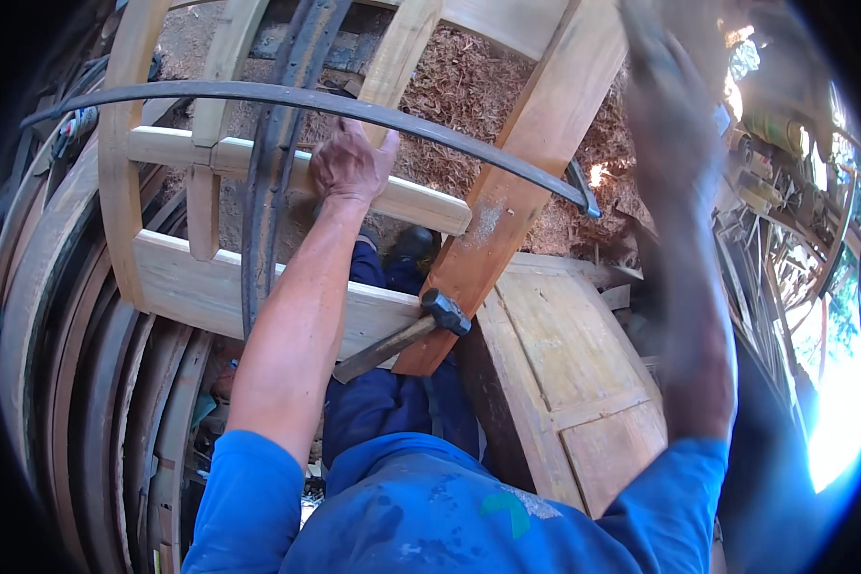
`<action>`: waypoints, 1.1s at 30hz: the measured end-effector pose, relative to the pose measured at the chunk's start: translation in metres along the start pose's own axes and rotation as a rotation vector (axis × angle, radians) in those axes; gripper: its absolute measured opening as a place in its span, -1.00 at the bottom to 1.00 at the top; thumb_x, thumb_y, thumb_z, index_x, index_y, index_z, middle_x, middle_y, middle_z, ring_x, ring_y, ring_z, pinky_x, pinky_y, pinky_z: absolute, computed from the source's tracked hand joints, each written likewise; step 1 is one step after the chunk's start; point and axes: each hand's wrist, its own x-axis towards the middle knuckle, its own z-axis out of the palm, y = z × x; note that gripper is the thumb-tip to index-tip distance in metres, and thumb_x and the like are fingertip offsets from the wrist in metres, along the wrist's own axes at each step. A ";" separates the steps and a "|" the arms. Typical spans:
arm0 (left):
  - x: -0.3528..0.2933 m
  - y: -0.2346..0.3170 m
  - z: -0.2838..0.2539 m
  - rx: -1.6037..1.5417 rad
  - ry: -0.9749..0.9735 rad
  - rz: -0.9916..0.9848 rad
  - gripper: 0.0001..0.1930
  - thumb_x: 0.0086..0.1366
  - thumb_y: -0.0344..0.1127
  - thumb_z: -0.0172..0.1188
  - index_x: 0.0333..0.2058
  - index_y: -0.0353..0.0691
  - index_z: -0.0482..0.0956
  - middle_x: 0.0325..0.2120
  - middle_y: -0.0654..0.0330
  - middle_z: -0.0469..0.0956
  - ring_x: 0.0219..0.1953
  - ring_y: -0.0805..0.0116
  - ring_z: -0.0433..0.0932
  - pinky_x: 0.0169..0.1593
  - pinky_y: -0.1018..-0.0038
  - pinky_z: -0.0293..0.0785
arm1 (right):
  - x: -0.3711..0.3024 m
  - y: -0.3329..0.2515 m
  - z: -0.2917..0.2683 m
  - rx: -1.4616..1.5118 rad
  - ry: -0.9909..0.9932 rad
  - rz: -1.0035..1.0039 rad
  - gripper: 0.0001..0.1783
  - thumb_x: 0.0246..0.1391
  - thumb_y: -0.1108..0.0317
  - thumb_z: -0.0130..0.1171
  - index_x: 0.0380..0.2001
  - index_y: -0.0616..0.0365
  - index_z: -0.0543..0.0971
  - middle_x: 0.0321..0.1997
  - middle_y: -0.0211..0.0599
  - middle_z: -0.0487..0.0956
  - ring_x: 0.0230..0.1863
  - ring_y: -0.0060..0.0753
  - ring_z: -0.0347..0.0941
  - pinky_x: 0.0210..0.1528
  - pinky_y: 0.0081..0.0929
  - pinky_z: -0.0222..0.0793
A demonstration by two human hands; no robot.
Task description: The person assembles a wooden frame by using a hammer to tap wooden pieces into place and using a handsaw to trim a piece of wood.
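My left hand is closed at the crossing of a pale wooden slat and a crosswise rail of a wooden frame; it appears to grip the slat, though its fingers are partly hidden. Just beyond the knuckles, a long dark metal bar with a hooked end spans the frame. My right hand is raised at the upper right, smeared by motion, so its fingers and anything in them cannot be made out. A hammer lies across the lower board and the thick reddish post.
Another dark metal bar crosses the frame lengthwise. A panelled wooden door lies to the right of my legs. Curved timber pieces are stacked at left. Wood shavings cover the ground, and scrap wood is piled at right.
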 end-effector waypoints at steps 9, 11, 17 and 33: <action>0.013 0.014 -0.025 -0.082 -0.173 -0.022 -0.27 0.16 0.29 0.22 -0.01 -0.31 0.48 -0.08 -0.14 0.56 -0.10 -0.13 0.62 -0.05 0.05 0.54 | -0.083 0.004 -0.306 0.053 -0.858 -0.021 -0.37 -0.08 0.32 0.31 0.14 0.24 0.50 -0.34 -0.27 0.65 -0.43 -0.41 0.60 -0.31 -0.51 0.53; 0.017 0.003 -0.028 -0.082 -0.259 -0.033 -0.27 0.14 0.33 0.22 -0.08 -0.32 0.56 -0.13 -0.17 0.60 -0.10 -0.14 0.62 -0.05 0.07 0.55 | -0.084 -0.029 -0.260 0.350 -0.898 0.219 -0.44 -0.02 0.39 0.28 0.12 0.23 0.52 -0.26 -0.18 0.70 -0.38 -0.37 0.66 -0.27 -0.47 0.56; 0.016 -0.008 0.010 -0.100 -0.102 -0.008 -0.23 0.08 0.36 0.26 -0.11 -0.34 0.57 -0.22 -0.19 0.64 -0.14 -0.13 0.65 -0.06 0.09 0.55 | -0.125 -0.063 -0.121 0.419 -0.734 0.579 -0.42 0.07 0.37 0.24 0.19 0.18 0.44 -0.28 -0.11 0.66 -0.39 -0.33 0.59 -0.23 -0.43 0.49; 0.016 0.001 -0.001 -0.059 -0.154 -0.037 -0.25 0.08 0.28 0.32 -0.03 -0.31 0.48 -0.17 -0.16 0.63 -0.12 -0.11 0.65 0.00 0.08 0.51 | -0.136 -0.093 -0.073 0.467 -0.723 0.847 -0.46 0.10 0.35 0.19 0.18 0.16 0.43 -0.48 -0.17 0.58 -0.50 -0.39 0.50 -0.34 -0.37 0.43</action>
